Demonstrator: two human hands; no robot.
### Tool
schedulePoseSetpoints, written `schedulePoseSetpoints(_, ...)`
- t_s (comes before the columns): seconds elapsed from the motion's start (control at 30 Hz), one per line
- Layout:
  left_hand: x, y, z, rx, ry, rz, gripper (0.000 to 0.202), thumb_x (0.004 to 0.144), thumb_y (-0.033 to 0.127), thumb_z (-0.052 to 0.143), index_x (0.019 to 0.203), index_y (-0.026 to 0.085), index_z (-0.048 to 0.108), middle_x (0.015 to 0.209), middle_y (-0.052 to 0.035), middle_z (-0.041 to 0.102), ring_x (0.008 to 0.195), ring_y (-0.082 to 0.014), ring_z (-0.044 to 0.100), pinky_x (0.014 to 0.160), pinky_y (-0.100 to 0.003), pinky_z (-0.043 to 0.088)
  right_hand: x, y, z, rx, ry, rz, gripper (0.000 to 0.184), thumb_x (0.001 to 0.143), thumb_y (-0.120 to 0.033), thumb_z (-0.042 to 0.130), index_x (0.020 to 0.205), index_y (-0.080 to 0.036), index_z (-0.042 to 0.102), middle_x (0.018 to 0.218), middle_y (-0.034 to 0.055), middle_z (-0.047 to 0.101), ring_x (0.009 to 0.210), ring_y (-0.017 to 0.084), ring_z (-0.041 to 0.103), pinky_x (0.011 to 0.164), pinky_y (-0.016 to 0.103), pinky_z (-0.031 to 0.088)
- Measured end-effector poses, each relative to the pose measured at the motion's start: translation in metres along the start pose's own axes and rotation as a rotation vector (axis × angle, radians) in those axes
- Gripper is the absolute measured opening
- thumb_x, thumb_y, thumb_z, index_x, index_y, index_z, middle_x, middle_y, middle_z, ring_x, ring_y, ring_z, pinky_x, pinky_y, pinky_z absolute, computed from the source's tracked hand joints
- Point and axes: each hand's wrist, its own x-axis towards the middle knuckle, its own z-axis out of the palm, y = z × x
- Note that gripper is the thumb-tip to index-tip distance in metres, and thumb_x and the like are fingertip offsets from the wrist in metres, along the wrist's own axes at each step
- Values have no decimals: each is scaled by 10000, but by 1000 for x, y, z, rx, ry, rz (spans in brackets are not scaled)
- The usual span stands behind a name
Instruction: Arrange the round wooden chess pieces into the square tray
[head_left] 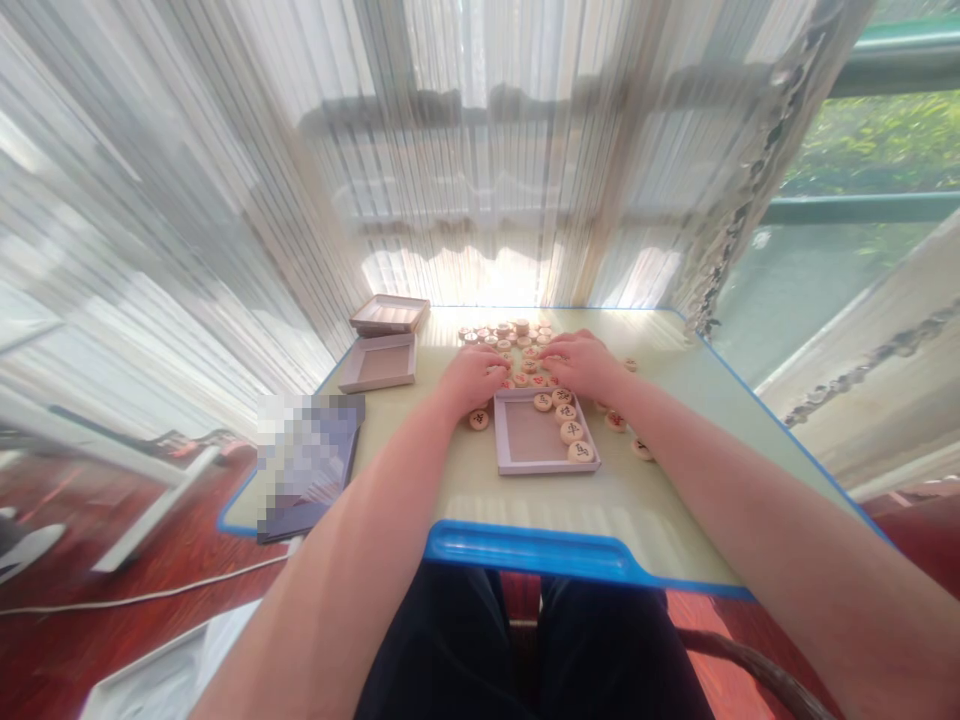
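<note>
Several round wooden Chinese chess pieces (521, 380) with red or dark characters lie in a loose group on the table. My left hand (474, 374) rests at the group's left side, its fingers bent and a little apart at the nearest pieces. From the right, my right hand (579, 362) reaches over the pieces with fingers stretched toward the middle. Just in front of both hands is a shallow cardboard box (529, 440). Inside it, a row of black-character pieces (571, 432) runs along the right wall and onto the far side. What lies under my fingers is partly hidden.
At the back left stand another shallow box (379, 362) and a stacked tray (390, 312). A dark, partly blurred-out case (315, 465) lies at the left edge. Stray pieces (478, 420) sit beside the box. A blue tray edge (532, 545) borders the near side.
</note>
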Motion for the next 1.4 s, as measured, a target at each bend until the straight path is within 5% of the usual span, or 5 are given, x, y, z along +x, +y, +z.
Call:
schedulePoseSetpoints(0.23, 2, -9, 4, -61, 39, -157, 448, 720, 118, 384, 1045, 194, 682, 1159, -39, 626, 1105, -190, 541, 997, -294, 398, 2, 19, -8, 17, 49, 343, 346, 739, -212, 472, 990, -186, 709, 941, 85, 702, 886, 231, 613, 797, 329, 478)
schedulePoseSetpoints(0.47, 2, -9, 3, -110, -2, -282, 447, 695, 112, 406, 1024, 210, 693, 1133, -41, 648, 997, -215, 594, 873, -297, 469, 0, 19, -13, 120, 30, 399, 341, 704, -165, 480, 953, -184, 712, 866, 71, 711, 696, 187, 627, 656, 287, 492)
schedulePoseSetpoints(0.7, 1, -9, 4, -25, -26, -153, 354, 789, 260, 452, 1055, 225, 683, 1138, -44, 650, 1067, -224, 570, 958, -309, 424, 1, 17, -9, -9, 27, 154, 333, 765, -200, 453, 978, -192, 709, 1051, 48, 671, 985, 225, 556, 886, 324, 434)
schedulePoseSetpoints(1.07, 1, -5, 5, 36, 0, -83, 354, 823, 261, 422, 1068, 201, 670, 1139, -46, 649, 1081, -206, 565, 989, -309, 416, 6, 17, 3, -66, -12, 16, 358, 860, -324, 419, 1123, -274, 657, 1197, -7, 614, 1039, 236, 500, 958, 379, 355)
schedulePoseSetpoints(1.4, 1, -2, 4, 43, 15, -87, 351, 835, 246, 424, 1098, 189, 649, 1136, -58, 648, 1069, -211, 573, 976, -322, 433, 5, 12, 1, -115, -18, -1, 287, 811, -236, 461, 948, -227, 713, 1014, 43, 676, 979, 247, 507, 888, 370, 379)
